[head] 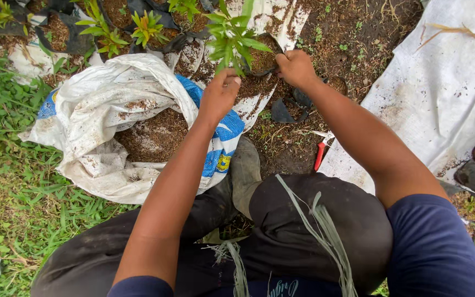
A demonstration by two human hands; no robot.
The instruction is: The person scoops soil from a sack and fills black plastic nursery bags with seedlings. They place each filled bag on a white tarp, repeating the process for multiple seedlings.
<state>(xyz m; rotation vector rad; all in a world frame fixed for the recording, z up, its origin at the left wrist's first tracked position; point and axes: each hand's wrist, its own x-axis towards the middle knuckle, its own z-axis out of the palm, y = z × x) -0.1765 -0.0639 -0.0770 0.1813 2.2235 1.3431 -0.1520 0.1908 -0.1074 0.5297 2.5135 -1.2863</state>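
Seedling (231,38) with narrow green leaves, held upright in small black grow bag (262,60) of dark soil, at top centre beyond open white sack (111,104) of brown potting mix. Left hand (219,93) closed in pinch at stem base; right hand (295,67) closed on bag rim. Step judged as settling plant into bag. Next move likely calls for more mix from sack, pressed firm around stem, bag kept level. Potted seedlings (147,27) in row at upper left; red-handled cutter (321,151) on bare ground, near right forearm.
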